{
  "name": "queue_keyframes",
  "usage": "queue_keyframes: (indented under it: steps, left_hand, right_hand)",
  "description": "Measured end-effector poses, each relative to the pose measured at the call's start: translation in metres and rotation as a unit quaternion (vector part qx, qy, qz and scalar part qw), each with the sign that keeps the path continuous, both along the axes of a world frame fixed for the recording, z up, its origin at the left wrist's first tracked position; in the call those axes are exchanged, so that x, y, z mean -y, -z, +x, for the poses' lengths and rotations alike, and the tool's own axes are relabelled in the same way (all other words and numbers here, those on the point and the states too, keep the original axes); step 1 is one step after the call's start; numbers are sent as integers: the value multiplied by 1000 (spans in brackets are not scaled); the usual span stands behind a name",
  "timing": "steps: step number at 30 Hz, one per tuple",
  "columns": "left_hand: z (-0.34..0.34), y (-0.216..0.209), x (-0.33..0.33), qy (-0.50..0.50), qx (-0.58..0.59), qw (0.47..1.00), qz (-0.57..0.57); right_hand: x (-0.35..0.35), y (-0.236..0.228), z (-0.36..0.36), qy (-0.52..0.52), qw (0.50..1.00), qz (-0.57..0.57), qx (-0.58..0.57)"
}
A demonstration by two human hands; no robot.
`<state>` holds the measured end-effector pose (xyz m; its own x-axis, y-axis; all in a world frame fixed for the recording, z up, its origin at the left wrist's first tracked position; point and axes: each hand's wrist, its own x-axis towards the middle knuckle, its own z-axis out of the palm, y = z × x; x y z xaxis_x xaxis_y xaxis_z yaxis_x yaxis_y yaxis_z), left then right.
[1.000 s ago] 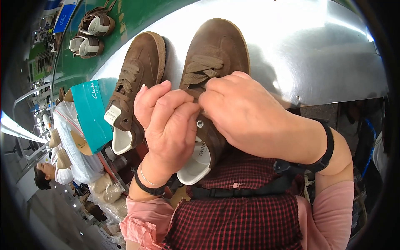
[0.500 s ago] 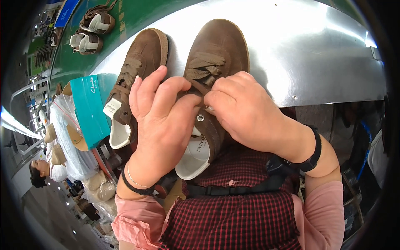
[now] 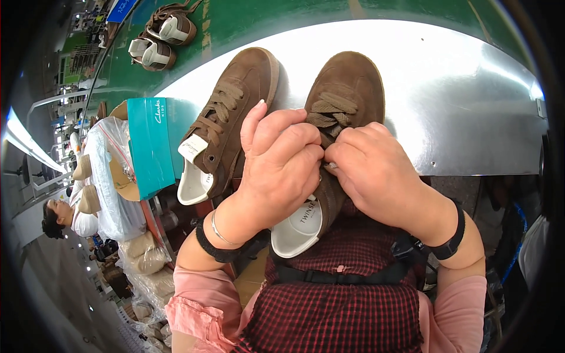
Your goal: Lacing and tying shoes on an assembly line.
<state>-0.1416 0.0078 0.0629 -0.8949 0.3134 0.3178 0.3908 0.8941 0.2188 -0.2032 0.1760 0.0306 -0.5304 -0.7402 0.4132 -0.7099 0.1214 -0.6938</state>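
Observation:
A brown suede sneaker (image 3: 353,76) with a white insole points away from me, its toe on the metal table. Over its tongue, my left hand (image 3: 279,162) is closed, thumb and forefinger pinched at the brown shoelace (image 3: 333,110). Close beside it, my right hand (image 3: 376,173) is also closed at the lace, its fingertips almost meeting the left ones. The hands hide the upper eyelets and the strand between the fingers. To the left lies the matching sneaker (image 3: 250,76), laced across its front, with a white label on its tongue.
The shiny metal table (image 3: 447,100) curves ahead, with a green surface (image 3: 259,29) beyond it. Another pair of brown shoes (image 3: 162,38) stands at the far left. Nearer are a teal box (image 3: 152,147) and plastic-wrapped goods (image 3: 115,188). A person (image 3: 67,215) is in the left background.
My hands have come closer together, and the left fingers have curled in from a spread pose. The strand stretched between them is now hidden. The whole view has shifted, moving the scene rightward and down.

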Motion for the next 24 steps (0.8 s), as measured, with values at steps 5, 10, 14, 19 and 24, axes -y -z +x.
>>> queue_keyframes:
  steps: [5, 10, 14, 19, 24]
  left_hand:
    - [0, 1, -2, -5, -3, 1000, 16]
    - [1, -1, -5, 5, 5, 1000, 24]
    - [2, -1, -5, 6, 3, 1000, 13]
    - [14, -9, -3, -6, 35, 999, 1]
    - [19, -4, -2, -17, 37, 999, 28]
  right_hand:
    - [2, -7, 5, 35, 998, 60, -4]
    - [5, -1, 11, 73, 996, 33, -27]
    - [6, 4, 12, 89, 994, 8, -68]
    - [-2, 17, 17, 79, 990, -22, -119]
    - [-2, 37, 21, 91, 973, -114, -177]
